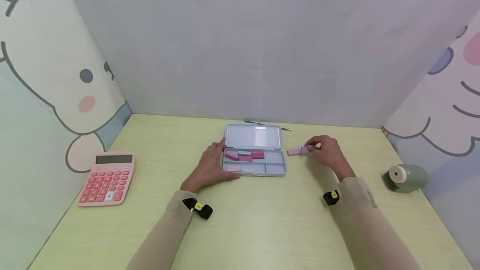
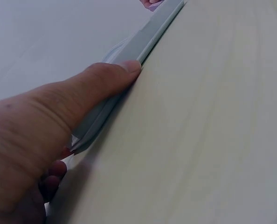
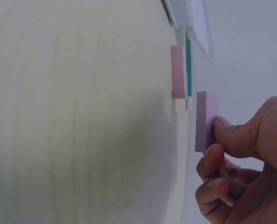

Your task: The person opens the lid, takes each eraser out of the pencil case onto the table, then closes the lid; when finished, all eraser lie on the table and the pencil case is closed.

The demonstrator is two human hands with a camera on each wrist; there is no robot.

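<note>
A light blue pencil case [image 1: 254, 175] lies with its lid [image 1: 243, 135] raised at the back. Several magenta blocks [image 1: 257, 155], a pale blue block [image 1: 244, 153] and paler pieces sit in its compartments. My left hand [image 1: 213, 166] grips the case's left end, thumb along the front wall and fingers partly hidden by the side. To the right of the case, my right hand [image 1: 325, 150] pinches a small purple rectangular block [image 3: 206, 122] between thumb and fingers. A pink block [image 3: 178, 72] rests on the table between that block and the case.
Behind the case lies a pencil [image 1: 286, 129], partly hidden by the lid. A pink calculator [image 1: 106, 179] is at the table's left edge. Near the right edge stands a grey-green pencil sharpener [image 1: 409, 178]. A fabric-like wall [image 1: 240, 53] rises behind the table [image 1: 240, 228].
</note>
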